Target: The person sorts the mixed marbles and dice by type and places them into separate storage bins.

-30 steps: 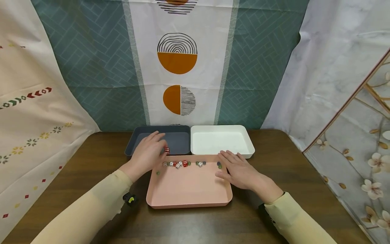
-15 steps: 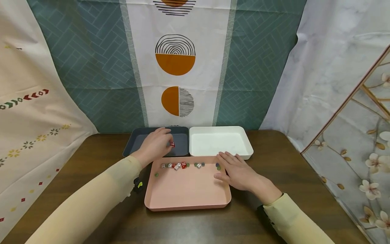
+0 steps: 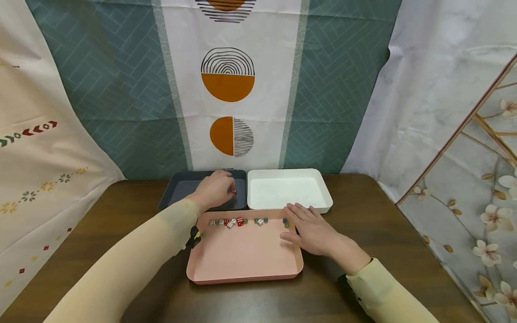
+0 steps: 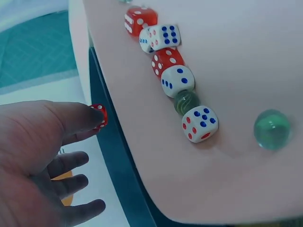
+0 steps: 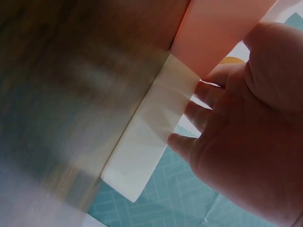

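Over the dark blue tray (image 3: 183, 185), my left hand (image 3: 214, 190) pinches a red die (image 4: 101, 118) between thumb and finger, its other fingers spread apart in the left wrist view. The pink tray (image 3: 246, 258) lies in front, with a row of white dice, red dice (image 3: 240, 222) and glass marbles along its far side. A lone green marble (image 4: 272, 129) sits near its left end. My right hand (image 3: 314, 231) rests with straight fingers at the pink tray's far right corner, fingertips reaching the near rim of the white tray (image 3: 288, 188).
The dark and white trays stand side by side behind the pink one on a brown wooden table (image 3: 363, 215). A patterned curtain (image 3: 262, 89) hangs at the back edge, and cloths cover both sides. A few marbles (image 3: 286, 223) lie beside the right hand.
My left hand has moved right and farther over the dark tray, carrying the red die. My right hand keeps its place on the tray corner. The head view has shifted slightly.
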### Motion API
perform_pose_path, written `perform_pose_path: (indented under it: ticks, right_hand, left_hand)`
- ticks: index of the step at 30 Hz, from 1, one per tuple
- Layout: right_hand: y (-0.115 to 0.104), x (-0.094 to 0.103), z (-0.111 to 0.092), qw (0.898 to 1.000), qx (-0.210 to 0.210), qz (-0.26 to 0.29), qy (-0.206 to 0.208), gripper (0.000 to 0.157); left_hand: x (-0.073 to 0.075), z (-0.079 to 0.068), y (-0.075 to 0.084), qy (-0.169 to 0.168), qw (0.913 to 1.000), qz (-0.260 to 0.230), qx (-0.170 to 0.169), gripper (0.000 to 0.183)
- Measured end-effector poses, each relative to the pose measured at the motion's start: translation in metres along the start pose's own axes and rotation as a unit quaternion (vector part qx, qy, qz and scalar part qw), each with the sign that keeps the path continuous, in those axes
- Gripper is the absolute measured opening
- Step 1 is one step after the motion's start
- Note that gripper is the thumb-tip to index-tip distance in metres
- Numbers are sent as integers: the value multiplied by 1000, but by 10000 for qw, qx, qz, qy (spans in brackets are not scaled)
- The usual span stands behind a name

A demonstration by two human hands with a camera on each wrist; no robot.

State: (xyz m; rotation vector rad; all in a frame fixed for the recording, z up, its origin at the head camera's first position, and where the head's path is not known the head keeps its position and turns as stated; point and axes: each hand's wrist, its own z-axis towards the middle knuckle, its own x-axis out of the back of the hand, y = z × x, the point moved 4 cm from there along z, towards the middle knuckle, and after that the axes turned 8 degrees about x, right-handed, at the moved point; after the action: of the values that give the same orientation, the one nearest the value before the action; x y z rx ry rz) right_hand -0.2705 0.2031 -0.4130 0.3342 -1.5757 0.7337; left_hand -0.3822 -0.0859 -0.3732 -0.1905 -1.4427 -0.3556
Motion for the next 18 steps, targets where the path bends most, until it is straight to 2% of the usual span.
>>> perform_pose_path:
  ticks: [4,10,18]
  right_hand:
    - [0,-2,0,10000,18,9,47,89]
    - [2,-2,-1,9998,78,37,181,92]
    - [0,1,0,10000,-35,-19,13,87]
  left_hand:
    - [-7,7,-1,-228,9997,-79,83,8]
    - [-16,18,-5,-332,9994,-27,119,11]
    - [-25,27,-9,-534,9984,44,192,13]
